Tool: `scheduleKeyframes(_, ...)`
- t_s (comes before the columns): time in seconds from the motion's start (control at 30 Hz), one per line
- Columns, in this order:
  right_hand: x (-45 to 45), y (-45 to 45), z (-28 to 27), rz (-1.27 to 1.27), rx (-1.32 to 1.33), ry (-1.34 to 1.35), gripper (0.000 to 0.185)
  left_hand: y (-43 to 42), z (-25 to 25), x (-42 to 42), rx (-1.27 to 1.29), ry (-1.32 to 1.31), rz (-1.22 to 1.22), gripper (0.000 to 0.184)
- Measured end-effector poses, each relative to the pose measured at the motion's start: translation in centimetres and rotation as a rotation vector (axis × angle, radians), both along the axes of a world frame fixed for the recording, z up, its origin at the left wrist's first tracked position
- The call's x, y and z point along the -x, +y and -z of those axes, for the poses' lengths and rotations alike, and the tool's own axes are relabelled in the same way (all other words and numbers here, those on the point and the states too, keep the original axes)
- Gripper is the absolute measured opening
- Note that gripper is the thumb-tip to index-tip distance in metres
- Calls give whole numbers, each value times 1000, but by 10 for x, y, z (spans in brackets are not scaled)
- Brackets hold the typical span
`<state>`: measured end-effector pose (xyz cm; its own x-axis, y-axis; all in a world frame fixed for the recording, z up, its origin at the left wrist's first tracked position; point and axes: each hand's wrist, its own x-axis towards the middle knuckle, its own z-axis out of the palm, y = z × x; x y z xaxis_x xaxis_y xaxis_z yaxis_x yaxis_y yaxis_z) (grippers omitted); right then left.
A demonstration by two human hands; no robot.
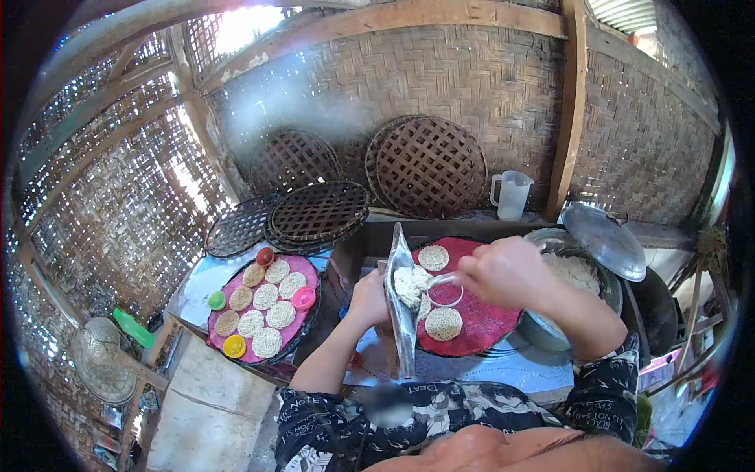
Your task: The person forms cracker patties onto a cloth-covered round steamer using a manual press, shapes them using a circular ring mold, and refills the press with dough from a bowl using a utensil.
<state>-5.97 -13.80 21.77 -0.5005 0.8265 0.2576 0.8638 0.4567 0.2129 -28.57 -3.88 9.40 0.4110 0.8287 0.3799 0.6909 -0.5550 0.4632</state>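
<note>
My left hand is closed round a board wrapped in clear plastic, tilted up nearly on edge. A lump of white, grainy dough sits against its right face. My right hand is closed on a thin ring-shaped tool, whose near end is at the dough. Below both hands lies a round tray with a red cloth. It bears pale flat discs, among them one at the front and one at the back. The plastic-wrapped board partly hides this tray.
On the left, a pink-lined tray holds several discs and coloured lids. To the right stands a large pot of pale dough, its metal lid leaning behind. Woven trays and a plastic jug are by the wall.
</note>
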Motion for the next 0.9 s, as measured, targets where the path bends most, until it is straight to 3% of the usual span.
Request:
scheduleKeyframes(0.1, 11, -2, 15, -294, -418, -98, 18, 15, 10, 7, 119, -53, 39, 36)
scheduleKeyframes(0.13, 8, -6, 21, -357, -596, -246, 26, 18, 9, 10, 181, -61, 86, 40)
scheduleKeyframes(0.23, -6, -9, 11, -432, -637, -150, 27, 39, 34, 25, 298, -112, 150, 42)
scheduleKeyframes(0.33, -29, -23, -15, -336, -679, 12, 18, 80, 76, 46, 386, -233, 154, 40)
scheduleKeyframes(0.43, -31, -21, -23, -290, -694, 71, 17, 53, 45, 37, 110, -73, 153, 35)
scheduleKeyframes(0.57, -27, -20, -12, -310, -637, 14, 17, 32, 29, 20, 182, -146, 180, 36)
scheduleKeyframes(0.73, -18, -17, 5, -356, -511, -35, 23, 29, 32, 6, 119, 19, 112, 32)
scheduleKeyframes(0.83, -5, -16, 15, -390, -535, -114, 23, 21, 25, -2, 176, 93, 76, 38)
scheduleKeyframes(0.9, -3, -17, 17, -378, -500, -123, 24, 17, 23, -3, 165, 6, 110, 32)
